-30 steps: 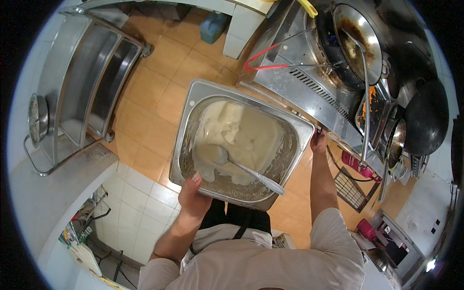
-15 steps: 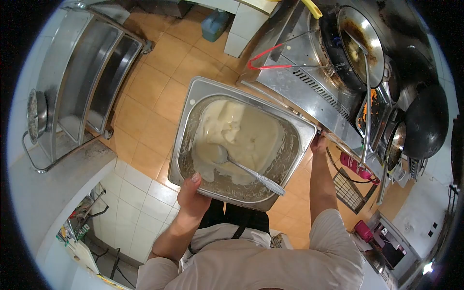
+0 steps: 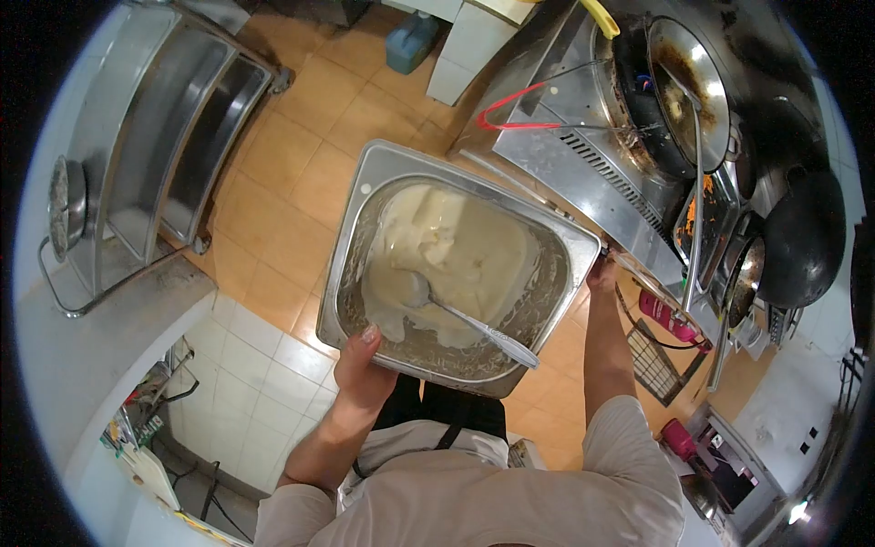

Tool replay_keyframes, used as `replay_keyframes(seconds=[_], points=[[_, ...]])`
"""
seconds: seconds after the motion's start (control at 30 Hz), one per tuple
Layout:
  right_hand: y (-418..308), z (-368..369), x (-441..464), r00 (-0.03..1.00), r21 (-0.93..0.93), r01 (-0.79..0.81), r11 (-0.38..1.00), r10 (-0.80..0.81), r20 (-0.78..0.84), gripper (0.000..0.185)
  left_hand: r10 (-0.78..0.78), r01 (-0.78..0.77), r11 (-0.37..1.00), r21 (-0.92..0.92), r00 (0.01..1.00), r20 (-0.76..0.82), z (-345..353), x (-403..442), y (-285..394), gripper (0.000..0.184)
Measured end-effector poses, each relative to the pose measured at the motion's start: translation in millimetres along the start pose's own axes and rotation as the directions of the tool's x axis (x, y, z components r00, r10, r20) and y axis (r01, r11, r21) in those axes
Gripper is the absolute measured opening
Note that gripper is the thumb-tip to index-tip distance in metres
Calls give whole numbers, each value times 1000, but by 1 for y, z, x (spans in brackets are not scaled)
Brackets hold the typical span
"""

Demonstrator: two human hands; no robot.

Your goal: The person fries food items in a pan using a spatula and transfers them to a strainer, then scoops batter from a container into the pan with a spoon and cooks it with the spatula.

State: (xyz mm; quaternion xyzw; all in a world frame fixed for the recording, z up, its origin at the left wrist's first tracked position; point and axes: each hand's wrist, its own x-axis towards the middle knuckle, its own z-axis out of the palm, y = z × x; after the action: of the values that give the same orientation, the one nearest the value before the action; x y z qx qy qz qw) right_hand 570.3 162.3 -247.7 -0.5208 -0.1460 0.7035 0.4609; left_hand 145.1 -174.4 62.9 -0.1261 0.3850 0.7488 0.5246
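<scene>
Surroundings had swung slightly clockwise around the deep rectangular silver metal pan, which hung over the orange tiled floor — left hand gripping its near-left corner, right hand its right corner. Inside, a silver metal spoon rested in a creamy pale mixture.

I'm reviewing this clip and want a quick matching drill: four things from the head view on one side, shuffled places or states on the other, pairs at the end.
Things
1. Spoon
2. Left hand
3. Blue jug
4. Orange bits

Places and states
A. On the tiled floor
B. Bowl end in the pale mixture
C. In a tray toward the picture's right
D. Thumb over the edge of the metal pan

Pairs: 1-B, 2-D, 3-A, 4-C
</scene>
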Motion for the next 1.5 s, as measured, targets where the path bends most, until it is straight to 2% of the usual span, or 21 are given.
replay_keyframes(seconds=[0.1,0.2,0.3,0.37,0.43,0.53,0.63,0.73,0.83,0.93,1.03,1.13,1.2,1.23,1.27,1.3,1.37,1.4,1.43,1.47,1.5], points=[[0,1,-6,1000,-4,13,1000,-12,15,22,-13,13,1000,-7,1000,18,-7,-1,-1,53],[-1,18,-15,997,19,10,1000,-8,-70,22,29,-26,998,-52,998,50,-10,-1,-3,52],[1,18,-18,1000,-28,25,999,-25,1,23,9,-8,1000,-29,999,36,-5,-1,1,53],[-3,33,-28,999,-53,29,998,-30,-28,24,-11,11,1000,-2,1000,-14,-3,-3,3,54],[-4,33,-24,985,-73,-24,997,11,-173,27,-4,5,1000,17,999,-44,-5,-5,5,54],[-1,20,-12,978,-43,-9,999,-1,-209,29,47,-46,999,12,998,-48,-10,-7,3,55],[-2,3,-1,989,-36,-57,998,51,-136,29,80,-81,997,-13,996,-37,-16,-8,1,54],[-4,7,-1,962,-61,-61,996,42,-271,28,67,-68,998,-7,997,-29,-14,-10,4,54],[-6,14,-11,983,-102,-61,993,42,-179,27,53,-54,999,-8,998,-31,-16,-12,4,53],[-4,20,-12,971,-87,-39,995,18,-236,29,63,-64,998,-17,998,-28,-18,-12,2,53],[-5,18,-12,982,-104,-37,994,16,-191,31,82,-82,997,-8,996,-36,-17,-12,0,53],[-4,10,-9,997,-33,-41,999,38,-74,36,98,-98,995,5,994,-38,-14,-11,0,52],[3,-7,-9,991,-59,-117,991,120,50,35,94,-93,995,24,995,-32,-10,-12,1,52],[2,8,-25,981,-72,-152,986,159,111,35,69,-69,997,-16,997,-34,-10,-13,2,52],[11,24,-43,936,-119,-134,984,86,-341,41,45,-46,998,-50,998,-33,-11,-15,3,52],[15,13,-61,952,-277,-266,923,207,-224,41,23,-26,996,-82,999,-28,-10,-15,5,53],[43,-32,-81,960,-672,-280,686,191,-206,28,27,-32,997,-76,997,-72,-2,-18,9,54],[49,-51,-100,934,-661,-281,695,356,-23,14,30,-37,997,-75,995,-91,3,-21,12,54],[90,-106,-108,966,-650,33,759,144,216,17,40,-44,998,-53,997,-67,8,-24,17,54],[86,-80,-159,954,-963,268,25,131,269,15,47,-48,998,-32,998,-41,12,-27,24,54],[75,-44,-203,940,-956,251,-150,273,204,14,51,-51,999,-13,999,-8,16,-29,30,55]])
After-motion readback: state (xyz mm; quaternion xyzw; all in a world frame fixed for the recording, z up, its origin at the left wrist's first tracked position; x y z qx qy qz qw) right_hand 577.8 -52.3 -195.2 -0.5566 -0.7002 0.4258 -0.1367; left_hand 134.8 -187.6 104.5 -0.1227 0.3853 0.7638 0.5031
